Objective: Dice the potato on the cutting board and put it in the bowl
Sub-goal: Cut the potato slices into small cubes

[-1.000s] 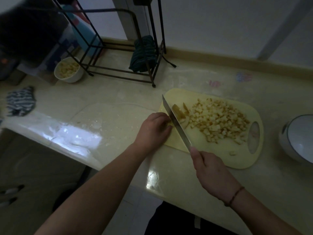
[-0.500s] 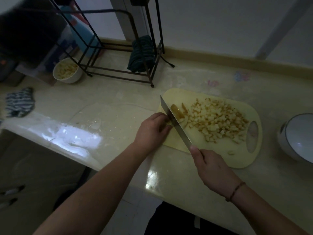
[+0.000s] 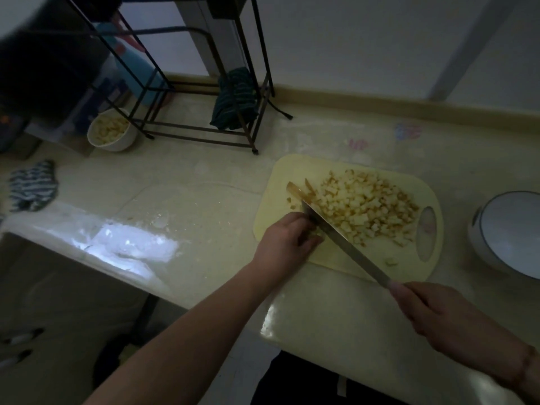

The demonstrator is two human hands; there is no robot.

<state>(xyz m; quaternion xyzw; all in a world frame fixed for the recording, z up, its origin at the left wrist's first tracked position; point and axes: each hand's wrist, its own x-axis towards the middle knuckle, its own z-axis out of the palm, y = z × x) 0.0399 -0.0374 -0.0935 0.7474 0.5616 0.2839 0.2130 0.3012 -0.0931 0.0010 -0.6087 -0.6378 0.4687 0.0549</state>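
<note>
On the glossy pale counter (image 3: 204,217) lies a smooth yellow cutting board (image 3: 292,171) with rounded corners, carrying a heap of small potato cubes (image 3: 365,209). Curled fingers of the left hand (image 3: 285,241) pinch a last potato piece at the board's near left edge, against a long steel knife (image 3: 344,247) gripped by the right hand (image 3: 438,314). A round white bowl (image 3: 508,232), inside bare, sits right; another bowl (image 3: 112,134), far left, holds cubes.
</note>
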